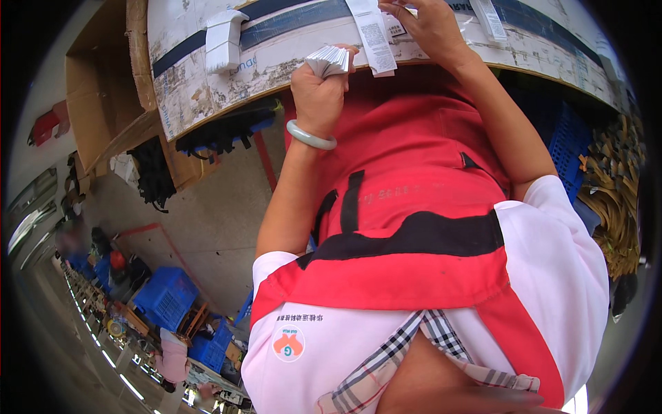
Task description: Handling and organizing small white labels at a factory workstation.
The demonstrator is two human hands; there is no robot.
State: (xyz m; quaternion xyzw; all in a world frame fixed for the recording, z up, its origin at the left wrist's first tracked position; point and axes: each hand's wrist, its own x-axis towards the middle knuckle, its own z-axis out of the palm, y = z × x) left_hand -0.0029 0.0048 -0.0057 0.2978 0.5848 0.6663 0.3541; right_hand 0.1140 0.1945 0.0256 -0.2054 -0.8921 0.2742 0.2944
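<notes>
My left hand [318,93], with a pale bangle on its wrist, is closed around a fanned stack of folded white labels [328,61] just over the table's near edge. My right hand [433,29] is farther off at the top of the view. Its thumb and finger are pinched at the right side of a long white printed label strip [372,40]; the strip's upper end is cut off by the view. The strip lies on the table with its lower end at the near edge. A small printed piece [396,27] shows beside it under my right hand.
The worn, cardboard-covered table [200,96] has dark blue bands. A banded bundle of white labels [224,41] lies left, another white strip [489,19] right. An open cardboard box [103,90] stands left. Blue crates [167,298] and a person in pink [172,357] are behind at lower left.
</notes>
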